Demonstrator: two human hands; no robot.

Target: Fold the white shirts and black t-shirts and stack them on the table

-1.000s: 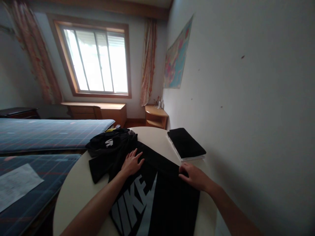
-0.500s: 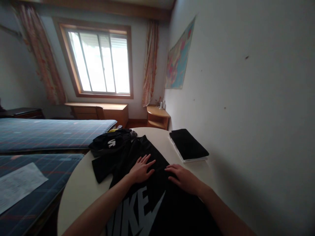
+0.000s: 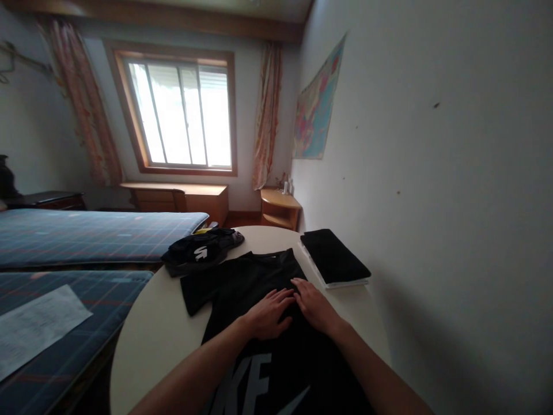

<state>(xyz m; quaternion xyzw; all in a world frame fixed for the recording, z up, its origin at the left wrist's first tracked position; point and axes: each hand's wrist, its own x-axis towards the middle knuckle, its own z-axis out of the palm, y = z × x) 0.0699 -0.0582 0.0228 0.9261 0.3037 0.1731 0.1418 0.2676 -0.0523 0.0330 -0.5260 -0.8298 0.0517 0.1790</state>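
Note:
A black T-shirt [image 3: 254, 282] with large grey letters lies spread over a round, cream-coloured table [image 3: 142, 346]. Its neckline points away from me, and one short sleeve sticks out to the left. My left hand [image 3: 270, 314] rests on the chest of the shirt, palm down with the fingers extended. Close beside it, my right hand [image 3: 314, 305] also lies on the cloth, its fingers stretched out. The fingertips of the two hands almost meet or touch. The shirt's lower part runs out of view beneath my forearms.
Dark folded clothing [image 3: 196, 251] with a white mark lies at the table's far left. Toward the wall [image 3: 453, 230] sits a black folded cloth [image 3: 334, 256] on something white. Plaid mattresses [image 3: 99, 236] stand left of the table, with a paper sheet [image 3: 41, 325] on the nearer one.
The shirt's upper part has shifted right and opened out, so its neckline now shows. My left hand has moved right, up to my right hand. The camera view has shifted slightly.

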